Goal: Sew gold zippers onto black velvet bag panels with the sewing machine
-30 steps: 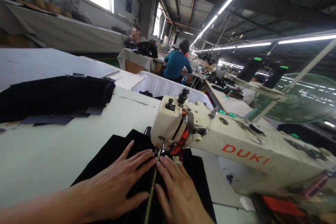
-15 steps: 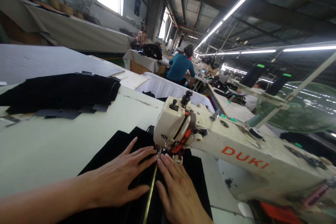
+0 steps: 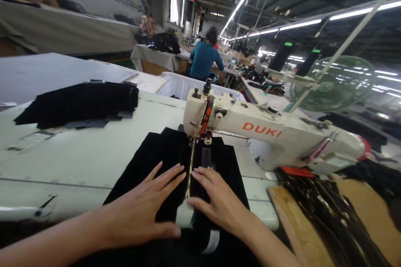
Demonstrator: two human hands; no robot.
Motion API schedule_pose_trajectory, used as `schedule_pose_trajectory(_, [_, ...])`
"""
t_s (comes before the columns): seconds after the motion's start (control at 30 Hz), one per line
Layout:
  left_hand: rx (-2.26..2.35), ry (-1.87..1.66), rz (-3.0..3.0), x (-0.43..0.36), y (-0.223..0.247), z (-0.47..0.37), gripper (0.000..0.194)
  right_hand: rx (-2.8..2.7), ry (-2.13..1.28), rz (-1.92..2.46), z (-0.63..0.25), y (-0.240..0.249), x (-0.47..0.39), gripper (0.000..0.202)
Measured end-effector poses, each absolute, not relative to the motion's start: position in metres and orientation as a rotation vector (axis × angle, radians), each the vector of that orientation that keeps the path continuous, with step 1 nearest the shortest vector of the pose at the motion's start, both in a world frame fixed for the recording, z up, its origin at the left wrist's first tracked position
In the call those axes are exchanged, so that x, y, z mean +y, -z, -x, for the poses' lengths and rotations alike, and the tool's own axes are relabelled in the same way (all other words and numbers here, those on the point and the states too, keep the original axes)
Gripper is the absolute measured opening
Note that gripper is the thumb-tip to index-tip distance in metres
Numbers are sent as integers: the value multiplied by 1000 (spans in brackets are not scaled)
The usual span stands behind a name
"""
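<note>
A black fabric piece [image 3: 166,146] lies on the sewing table, with a gold-toothed zipper [image 3: 192,162] running down its middle toward me. The zipper's far end passes under the head of a white sewing machine [image 3: 232,119]. My left hand [image 3: 144,204] rests flat on the fabric left of the zipper, its fingers spread. On the other side, my right hand [image 3: 221,198] lies with fingers stretched out, fingertips beside the zipper teeth. Between my hands, a pale patch [image 3: 184,215] shows at the zipper's near end; I cannot tell what it is.
A stack of black fabric pieces [image 3: 84,102] lies on the table at left. Behind the machine stands a white plastic bin [image 3: 175,85]. Several dark strips with gold edges [image 3: 332,212] hang over a wooden board at right. A green fan [image 3: 332,83] and a person in blue [image 3: 205,59] are farther back.
My view has tipped down and shifted to the right. Both hands have come back from the needle area toward me, and more of the zipper shows between them and the machine.
</note>
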State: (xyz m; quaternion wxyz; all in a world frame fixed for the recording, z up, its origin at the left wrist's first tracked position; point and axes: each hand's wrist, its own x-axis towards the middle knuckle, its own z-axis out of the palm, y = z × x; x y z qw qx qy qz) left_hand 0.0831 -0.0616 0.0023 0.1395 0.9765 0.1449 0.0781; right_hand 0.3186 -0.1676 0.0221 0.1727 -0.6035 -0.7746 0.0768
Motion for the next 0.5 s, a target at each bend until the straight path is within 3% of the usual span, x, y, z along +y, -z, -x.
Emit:
schedule_pose_trajectory(0.03, [434,-305,-2823,-73,3,-77,97,-2187,-220,1681,-314,-17,-176,70])
schedule_pose_trajectory(0.1, [468,-440,-2797,-85,14,-69,79,-2179,-172,1636,-306,-6,-186,81])
schedule_pose_trajectory(0.17, [529,-444,-2715,-84,19,-67,57,-2189,-87,1612,-305,3,-187,63])
schedule_pose_trajectory(0.27, [629,-279,-2547,-65,6,-64,46,-2265,14,1557,-313,-1,-177,35])
schedule_pose_trajectory(0.5, [634,-215,-2444,-43,-38,-52,43,-2367,46,1521,-328,-47,-166,35])
